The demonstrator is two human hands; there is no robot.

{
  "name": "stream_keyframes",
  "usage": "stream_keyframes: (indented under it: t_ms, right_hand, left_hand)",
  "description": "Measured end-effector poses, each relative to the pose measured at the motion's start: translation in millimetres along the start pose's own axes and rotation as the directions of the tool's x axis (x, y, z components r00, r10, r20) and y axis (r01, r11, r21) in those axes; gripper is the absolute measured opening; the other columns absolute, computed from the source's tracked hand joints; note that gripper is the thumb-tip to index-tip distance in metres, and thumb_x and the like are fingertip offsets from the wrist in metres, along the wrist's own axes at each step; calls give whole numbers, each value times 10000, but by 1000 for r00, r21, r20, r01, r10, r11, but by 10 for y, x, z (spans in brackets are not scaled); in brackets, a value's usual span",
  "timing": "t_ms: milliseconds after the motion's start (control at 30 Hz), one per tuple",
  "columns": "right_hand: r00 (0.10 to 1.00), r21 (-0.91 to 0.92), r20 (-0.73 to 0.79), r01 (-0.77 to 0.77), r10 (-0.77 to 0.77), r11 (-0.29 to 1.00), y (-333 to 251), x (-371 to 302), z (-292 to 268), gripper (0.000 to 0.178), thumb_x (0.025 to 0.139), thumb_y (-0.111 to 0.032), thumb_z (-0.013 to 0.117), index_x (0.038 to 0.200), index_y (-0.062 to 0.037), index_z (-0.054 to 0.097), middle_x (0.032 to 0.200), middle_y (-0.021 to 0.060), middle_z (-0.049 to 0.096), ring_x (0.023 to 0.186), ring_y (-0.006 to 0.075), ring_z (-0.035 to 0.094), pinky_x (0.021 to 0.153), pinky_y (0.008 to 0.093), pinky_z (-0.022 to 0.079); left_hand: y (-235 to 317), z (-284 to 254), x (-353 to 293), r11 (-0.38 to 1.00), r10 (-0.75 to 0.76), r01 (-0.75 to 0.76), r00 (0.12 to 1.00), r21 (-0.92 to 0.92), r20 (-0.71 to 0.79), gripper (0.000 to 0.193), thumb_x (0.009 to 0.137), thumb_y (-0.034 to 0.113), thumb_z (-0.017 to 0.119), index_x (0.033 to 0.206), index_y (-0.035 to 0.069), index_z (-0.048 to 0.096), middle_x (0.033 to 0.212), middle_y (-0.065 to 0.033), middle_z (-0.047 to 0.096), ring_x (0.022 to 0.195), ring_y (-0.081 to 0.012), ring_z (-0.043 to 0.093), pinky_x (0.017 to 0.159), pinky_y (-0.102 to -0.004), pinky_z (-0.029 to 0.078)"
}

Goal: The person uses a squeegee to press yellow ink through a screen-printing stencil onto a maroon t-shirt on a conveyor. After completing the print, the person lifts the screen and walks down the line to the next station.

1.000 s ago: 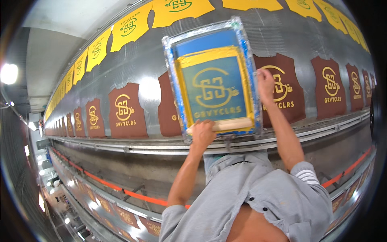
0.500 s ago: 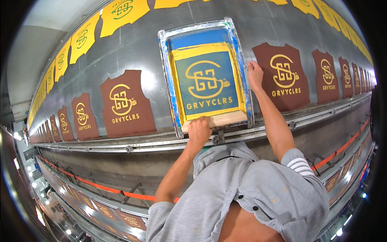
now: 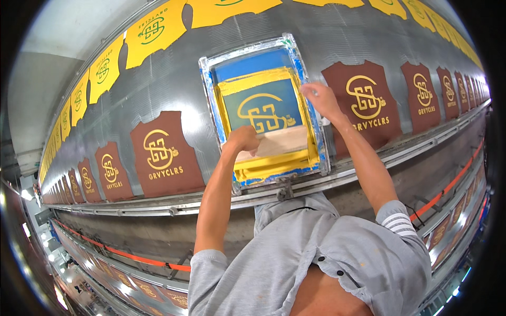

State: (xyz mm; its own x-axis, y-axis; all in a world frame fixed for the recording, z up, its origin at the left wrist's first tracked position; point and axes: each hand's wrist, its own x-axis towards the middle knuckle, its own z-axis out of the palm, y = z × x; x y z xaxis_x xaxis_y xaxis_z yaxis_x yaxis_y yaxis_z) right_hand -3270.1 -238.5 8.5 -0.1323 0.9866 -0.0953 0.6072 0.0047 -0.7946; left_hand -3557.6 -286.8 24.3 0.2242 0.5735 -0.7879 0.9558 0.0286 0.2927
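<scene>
A screen-printing frame with blue and yellow-smeared edges lies on the long grey table in front of me. Its blue-green mesh carries a yellow looped emblem, and the lower part of the design is covered. Across the mesh lies a squeegee with a pale wooden handle, tilted slightly up to the right. My left hand is closed around its left end. At the frame's right edge is my right hand, holding nothing visible, its fingers loosely bent and apart. Yellow ink lies along the screen's near end.
Brown shirt pieces with yellow prints lie on both sides, the nearest being the left piece and the right piece. Yellow pieces line the far side. A metal rail runs along the near edge. Behind me stretches an orange strip.
My left hand and the squeegee have moved from the screen's near end toward its middle, covering the lower design. My right hand has shifted left, closer over the frame's edge, and its fingers have loosened.
</scene>
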Motion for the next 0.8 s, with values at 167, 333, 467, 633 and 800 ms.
stream_keyframes:
  t_ms: [167,333,467,633,800]
  right_hand:
    - [807,-409,590,325,-25,853,-634,331,305,193,813,-163,649,955,-80,751,948,161,713,910,332,685,779,440,535]
    - [892,-574,445,351,-78,740,-509,946,460,180,746,-70,627,888,-78,737,853,148,713,847,353,695,716,459,542]
    - [900,-572,420,362,-117,736,-415,1175,538,182,739,-49,623,891,-61,723,874,137,702,847,331,686,721,451,548]
    - [880,-527,372,463,-296,713,-335,895,579,152,710,-26,632,855,-45,673,852,101,653,849,292,655,727,415,550]
    - [864,-459,390,482,-317,747,-238,178,643,145,686,-53,651,828,-47,622,861,91,617,838,289,647,707,405,538]
  left_hand:
    - [-16,-225,221,994,101,-65,856,89,-507,215,753,131,661,931,69,765,853,-196,722,821,-372,710,751,-445,562]
    - [-246,-767,598,995,94,-51,770,86,-631,206,728,121,669,895,145,787,777,-174,712,744,-366,700,711,-441,569]
    - [-470,-903,830,986,135,-39,753,161,-645,194,711,90,657,855,123,783,768,-147,711,709,-353,688,656,-437,552]
    - [-515,-630,714,979,204,-146,658,143,-725,259,685,64,656,899,137,781,839,-105,706,721,-338,683,632,-429,545]
    - [-466,-73,369,984,175,-142,666,107,-725,317,675,63,668,970,131,760,861,-73,696,717,-327,687,615,-432,546]
